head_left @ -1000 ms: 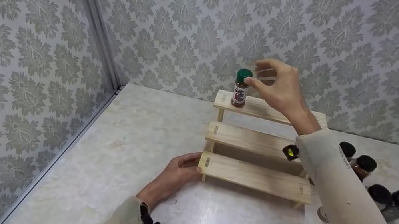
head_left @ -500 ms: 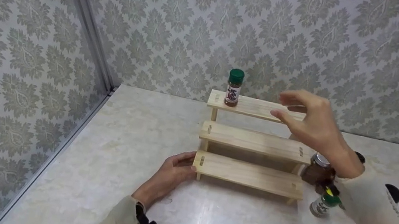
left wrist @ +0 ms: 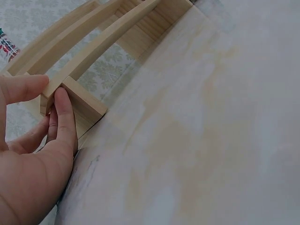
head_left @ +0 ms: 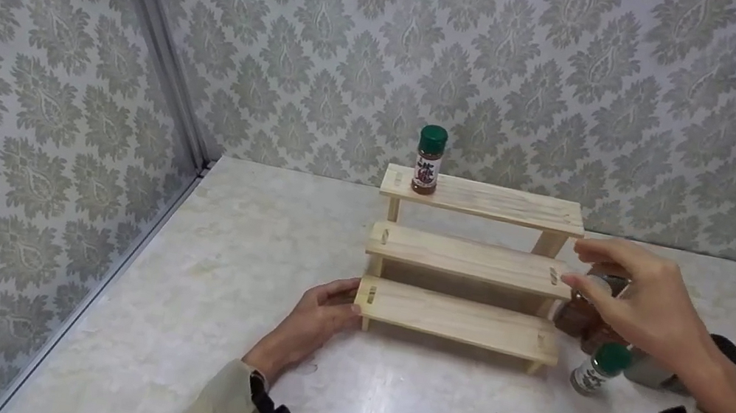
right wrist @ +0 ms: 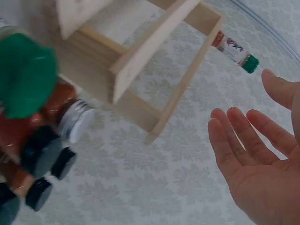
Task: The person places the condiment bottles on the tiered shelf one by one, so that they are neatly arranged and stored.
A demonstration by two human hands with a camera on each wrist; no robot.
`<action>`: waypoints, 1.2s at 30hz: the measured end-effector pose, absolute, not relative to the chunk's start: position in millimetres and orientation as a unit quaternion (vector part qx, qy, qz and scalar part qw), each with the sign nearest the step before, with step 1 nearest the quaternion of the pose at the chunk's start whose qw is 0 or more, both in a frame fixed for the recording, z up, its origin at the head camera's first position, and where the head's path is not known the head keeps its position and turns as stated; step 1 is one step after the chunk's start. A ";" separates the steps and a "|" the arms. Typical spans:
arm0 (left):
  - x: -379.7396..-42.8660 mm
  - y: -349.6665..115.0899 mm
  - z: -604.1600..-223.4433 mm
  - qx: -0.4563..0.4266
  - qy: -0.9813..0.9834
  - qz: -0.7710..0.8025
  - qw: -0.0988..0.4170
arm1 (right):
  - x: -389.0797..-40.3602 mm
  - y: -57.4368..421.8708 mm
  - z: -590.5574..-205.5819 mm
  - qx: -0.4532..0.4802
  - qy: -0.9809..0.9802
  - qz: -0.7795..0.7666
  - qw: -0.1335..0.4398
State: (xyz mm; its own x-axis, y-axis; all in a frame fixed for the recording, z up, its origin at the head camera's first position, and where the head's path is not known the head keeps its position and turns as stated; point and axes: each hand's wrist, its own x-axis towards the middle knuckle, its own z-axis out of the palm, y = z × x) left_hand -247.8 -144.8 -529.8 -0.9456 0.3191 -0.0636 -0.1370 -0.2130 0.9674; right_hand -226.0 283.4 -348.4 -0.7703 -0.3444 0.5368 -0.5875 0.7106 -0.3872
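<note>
A three-tier wooden shelf rack (head_left: 471,257) stands on the table. My left hand (head_left: 316,321) grips the left end of its lowest tier; in the left wrist view the thumb lies at the board's corner and the fingers (left wrist: 64,117) touch the leg. On the left of the top tier stands a spice jar (head_left: 429,161) with a green cap, upright. My right hand (head_left: 657,311) hovers right of the rack with relaxed, parted fingers and holds nothing. Below it sits another green-capped spice jar (head_left: 599,368), partly in front of other jars.
Several jars with dark lids (right wrist: 42,150) and one silver-lidded jar (right wrist: 75,119) cluster right of the rack, partly hidden by my right hand in the head view. Patterned wallpaper (head_left: 334,51) covers the walls behind and at left, close to the rack's back.
My right hand has let go of the green-capped jar on the top tier and moved right and down toward the jar cluster. The left hand stays at the rack.
</note>
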 end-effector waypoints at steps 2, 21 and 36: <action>-248.6 -144.6 -528.9 0.073 0.608 0.777 0.146 | -222.3 289.5 -355.6 0.259 -0.903 0.264 0.219; -245.6 -145.9 -529.7 0.070 0.630 0.761 0.139 | -189.2 334.9 -431.9 0.233 -0.910 0.271 0.209; -245.5 -146.1 -529.3 0.072 0.636 0.755 0.139 | -190.9 346.4 -447.2 0.221 -0.899 0.276 0.258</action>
